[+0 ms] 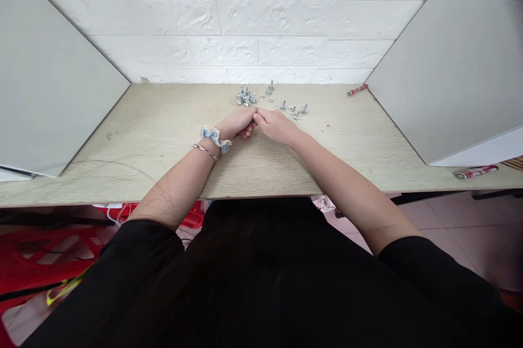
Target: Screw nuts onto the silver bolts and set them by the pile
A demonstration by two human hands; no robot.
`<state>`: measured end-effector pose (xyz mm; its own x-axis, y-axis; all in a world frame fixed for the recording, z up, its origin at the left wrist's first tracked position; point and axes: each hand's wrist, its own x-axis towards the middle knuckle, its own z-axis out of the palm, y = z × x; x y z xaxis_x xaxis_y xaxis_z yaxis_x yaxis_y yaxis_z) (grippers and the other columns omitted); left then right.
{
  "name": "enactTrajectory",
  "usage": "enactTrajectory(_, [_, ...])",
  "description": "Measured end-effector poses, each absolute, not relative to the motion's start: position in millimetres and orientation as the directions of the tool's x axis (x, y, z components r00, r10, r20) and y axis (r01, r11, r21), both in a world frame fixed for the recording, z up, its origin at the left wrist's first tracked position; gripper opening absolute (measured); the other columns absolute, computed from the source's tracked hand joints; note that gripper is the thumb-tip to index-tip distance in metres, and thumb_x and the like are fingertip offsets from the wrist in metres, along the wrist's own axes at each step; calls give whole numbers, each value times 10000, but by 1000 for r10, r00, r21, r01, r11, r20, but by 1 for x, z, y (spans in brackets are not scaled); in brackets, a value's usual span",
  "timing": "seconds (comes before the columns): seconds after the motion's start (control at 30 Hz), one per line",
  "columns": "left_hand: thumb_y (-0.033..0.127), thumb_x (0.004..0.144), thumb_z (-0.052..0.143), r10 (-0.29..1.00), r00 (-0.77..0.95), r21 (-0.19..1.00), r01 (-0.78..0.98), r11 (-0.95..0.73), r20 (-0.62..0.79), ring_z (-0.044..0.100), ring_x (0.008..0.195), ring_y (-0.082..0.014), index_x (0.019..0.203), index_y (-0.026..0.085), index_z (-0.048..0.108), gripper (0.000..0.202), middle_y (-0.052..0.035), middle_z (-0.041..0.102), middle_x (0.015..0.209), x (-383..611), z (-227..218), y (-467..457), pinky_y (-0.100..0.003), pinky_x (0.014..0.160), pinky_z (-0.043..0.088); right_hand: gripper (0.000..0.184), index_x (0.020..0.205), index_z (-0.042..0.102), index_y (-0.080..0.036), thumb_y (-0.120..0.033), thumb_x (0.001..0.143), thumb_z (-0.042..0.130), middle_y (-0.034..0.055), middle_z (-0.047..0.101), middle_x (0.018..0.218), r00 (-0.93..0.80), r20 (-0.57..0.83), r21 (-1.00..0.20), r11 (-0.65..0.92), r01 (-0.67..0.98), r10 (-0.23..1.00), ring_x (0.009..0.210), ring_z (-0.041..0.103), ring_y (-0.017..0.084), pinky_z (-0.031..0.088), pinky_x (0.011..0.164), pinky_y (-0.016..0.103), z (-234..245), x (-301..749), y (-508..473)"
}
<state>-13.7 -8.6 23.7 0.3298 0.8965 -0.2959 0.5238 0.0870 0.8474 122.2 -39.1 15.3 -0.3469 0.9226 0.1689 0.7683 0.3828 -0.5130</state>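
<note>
My left hand [242, 121] and my right hand [273, 123] meet over the middle of the wooden tabletop [261, 168]. Both have their fingers closed and pressed together at the tips. A small dark bit shows between them, but what they hold is mostly hidden by the fingers. Just beyond my left hand stands a cluster of silver bolts [247, 97], heads down. More loose bolts [297, 113] are spread past my right hand, and a pair of bolts [270, 87] sits near the wall. Small nuts [271, 100] lie between these groups.
A white brick-patterned wall [278, 16] closes off the back. Grey panels stand on the left [53, 75] and right [441, 75]. One red tube-like item [357, 90] lies at the back right, another red tube [477, 172] at the front right edge. A red stool [49, 255] is below, left.
</note>
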Motion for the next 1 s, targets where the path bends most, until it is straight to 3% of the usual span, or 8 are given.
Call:
enactTrajectory(0.2, [264, 919, 319, 919, 288, 771, 636, 25, -268, 446, 384, -84, 574, 186, 420, 368, -3, 468, 484, -11, 28, -13, -205, 418, 340, 327, 1024, 604, -150, -276, 978, 305, 123, 683, 1096, -362, 99, -478, 363, 800, 927, 998, 607, 228, 423, 849, 328, 18, 123, -42])
enactTrajectory(0.43, [307, 949, 282, 936, 267, 662, 748, -49, -231, 460, 375, -109, 538, 185, 436, 456, -36, 485, 471, -7, 26, -13, -227, 401, 337, 291, 958, 639, -156, -238, 919, 362, 130, 693, 1079, -353, 49, -433, 338, 836, 934, 961, 618, 247, 442, 777, 328, 22, 122, -46])
enactTrajectory(1.0, [350, 976, 306, 920, 297, 788, 616, 21, -257, 451, 383, -76, 599, 175, 452, 440, 2, 481, 498, -12, 28, -12, -201, 404, 345, 304, 928, 646, -172, -296, 933, 368, 80, 704, 992, -363, 144, -481, 385, 788, 921, 898, 605, 200, 408, 763, 294, 19, 123, -39])
